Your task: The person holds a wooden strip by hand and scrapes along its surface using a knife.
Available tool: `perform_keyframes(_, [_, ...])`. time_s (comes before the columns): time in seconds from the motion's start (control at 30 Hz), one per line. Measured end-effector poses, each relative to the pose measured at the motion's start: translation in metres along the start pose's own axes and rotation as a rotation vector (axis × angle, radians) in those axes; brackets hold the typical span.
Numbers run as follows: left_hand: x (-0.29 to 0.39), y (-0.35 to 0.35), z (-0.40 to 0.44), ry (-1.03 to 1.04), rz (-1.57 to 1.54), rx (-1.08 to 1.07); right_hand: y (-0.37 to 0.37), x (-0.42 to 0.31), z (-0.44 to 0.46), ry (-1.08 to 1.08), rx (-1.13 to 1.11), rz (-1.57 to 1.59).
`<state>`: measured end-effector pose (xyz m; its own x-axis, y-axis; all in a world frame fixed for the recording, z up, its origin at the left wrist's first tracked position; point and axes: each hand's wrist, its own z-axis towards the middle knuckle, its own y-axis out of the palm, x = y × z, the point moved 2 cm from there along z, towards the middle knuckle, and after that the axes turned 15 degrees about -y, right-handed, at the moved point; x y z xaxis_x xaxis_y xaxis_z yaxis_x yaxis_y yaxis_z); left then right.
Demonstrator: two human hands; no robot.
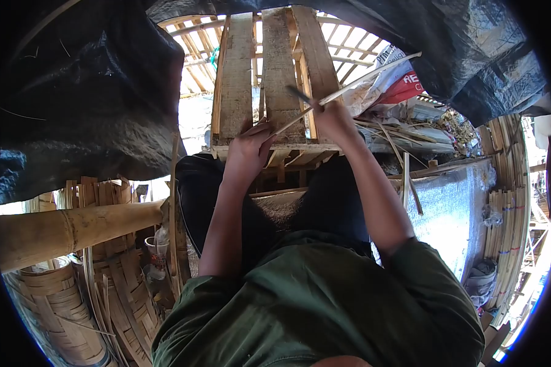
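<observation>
A long, thin bamboo strip [376, 74] slants from lower left to upper right above a wooden bench [236, 85] made of planks. My left hand [249, 148] is closed around the strip's lower end, close to the bench's near edge. Farther up the strip, my right hand [335, 125] is closed on a knife [298, 94]. Its dark blade points up and left and is blurred; the handle is hidden in my fist. The blade lies close to the strip, but I cannot tell whether they touch.
Black plastic sheeting [86, 104] hangs at left and upper right. A thick bamboo pole [79, 229] crosses on the left above woven bamboo baskets [58, 306]. A red and white sack [398, 85] and loose strips lie beyond my right arm. Bundled bamboo slats [505, 226] stand far right.
</observation>
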<state>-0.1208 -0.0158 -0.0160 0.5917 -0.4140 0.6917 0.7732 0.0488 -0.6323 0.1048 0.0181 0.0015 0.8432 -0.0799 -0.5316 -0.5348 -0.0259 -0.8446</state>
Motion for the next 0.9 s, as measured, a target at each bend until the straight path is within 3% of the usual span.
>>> perform_keyframes(0.07, [0.001,-0.002,0.000,-0.015,-0.002,-0.011,0.001,-0.004,-0.004,0.075,0.026,0.069])
perform_keyframes(0.1, [0.001,-0.004,0.001,-0.029,0.001,-0.025,0.011,-0.012,-0.008,0.048,-0.034,-0.022])
perform_keyframes(0.2, [0.002,-0.003,0.000,-0.044,-0.002,-0.044,0.013,-0.021,-0.021,-0.116,0.109,-0.038])
perform_keyframes(0.27, [0.002,-0.002,0.000,-0.039,-0.028,-0.022,-0.008,-0.013,-0.007,0.110,-0.084,0.106])
perform_keyframes(0.3, [0.002,-0.002,0.000,-0.036,-0.054,-0.004,-0.002,-0.017,-0.013,0.107,-0.082,0.105])
perform_keyframes(0.4, [-0.002,0.000,-0.002,-0.039,-0.056,-0.010,0.019,-0.035,-0.029,-0.149,0.040,0.014])
perform_keyframes(0.57, [0.000,-0.001,-0.001,-0.020,-0.030,0.005,0.003,-0.025,-0.018,0.082,-0.012,0.120])
perform_keyframes(0.63, [0.001,-0.004,-0.001,-0.019,-0.007,-0.010,0.016,-0.034,-0.031,-0.281,0.154,-0.018])
perform_keyframes(0.67, [0.003,-0.005,-0.001,-0.023,-0.023,-0.011,0.011,-0.029,-0.026,-0.130,-0.117,0.005])
perform_keyframes(0.7, [0.004,-0.005,-0.001,-0.025,-0.039,-0.005,-0.003,-0.027,-0.024,-0.132,-0.118,0.004])
perform_keyframes(0.77, [0.003,-0.004,-0.001,-0.011,-0.037,0.017,-0.025,-0.019,-0.022,0.096,-0.228,0.202])
perform_keyframes(0.83, [0.002,-0.003,-0.001,0.002,-0.034,0.040,0.000,0.004,-0.015,0.057,-0.115,0.076])
perform_keyframes(0.9, [0.001,-0.002,-0.001,-0.006,-0.027,0.027,0.028,0.001,-0.024,-0.324,0.177,-0.078])
